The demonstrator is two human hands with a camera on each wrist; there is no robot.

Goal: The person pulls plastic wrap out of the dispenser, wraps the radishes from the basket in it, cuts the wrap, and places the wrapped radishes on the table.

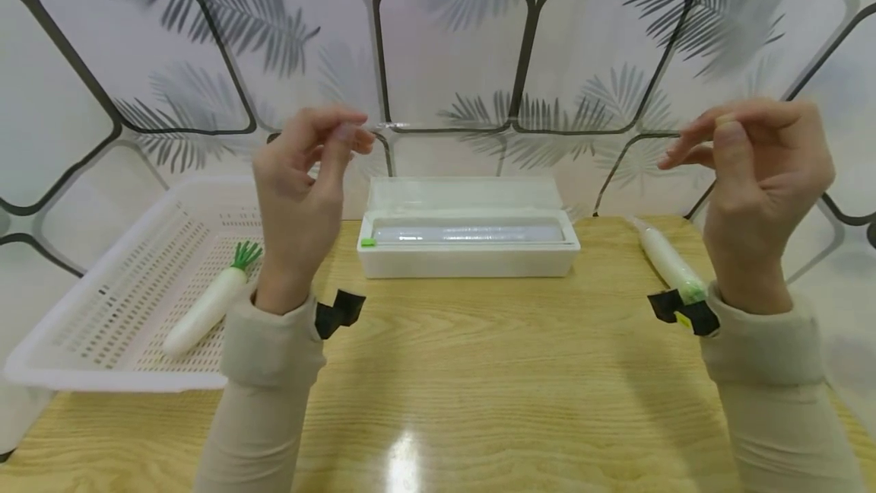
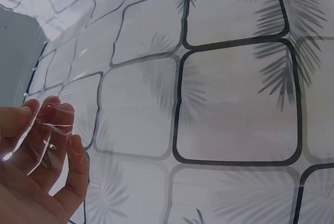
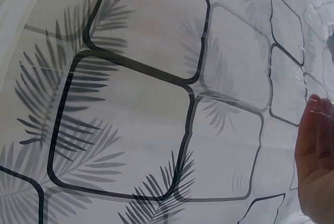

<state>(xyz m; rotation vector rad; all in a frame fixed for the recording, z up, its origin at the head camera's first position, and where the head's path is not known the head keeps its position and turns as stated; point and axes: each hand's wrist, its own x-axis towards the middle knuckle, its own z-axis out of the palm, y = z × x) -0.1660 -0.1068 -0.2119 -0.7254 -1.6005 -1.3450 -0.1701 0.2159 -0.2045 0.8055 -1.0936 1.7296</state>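
Clear cling film [image 1: 424, 126] spans the gap between my raised hands, its upper edge showing as a faint line. My left hand [image 1: 301, 189] pinches one end between thumb and fingers; wrinkled film shows across those fingertips in the left wrist view. At the other end, my right hand [image 1: 769, 173] pinches the film with thumb and fingertips. Below and between the hands sits an open white cling film box [image 1: 468, 263] with a roll [image 1: 472, 234] inside and a green slide cutter [image 1: 368, 243] at its left. The film's lower edge is hard to make out.
At left, a white perforated basket [image 1: 41, 360] holds a white radish [image 1: 205, 314] with green stalks. A film-wrapped radish [image 1: 667, 257] lies on the wooden table [image 1: 493, 371] beside my right wrist. A patterned wall covering [image 1: 452, 52] rises behind the table.
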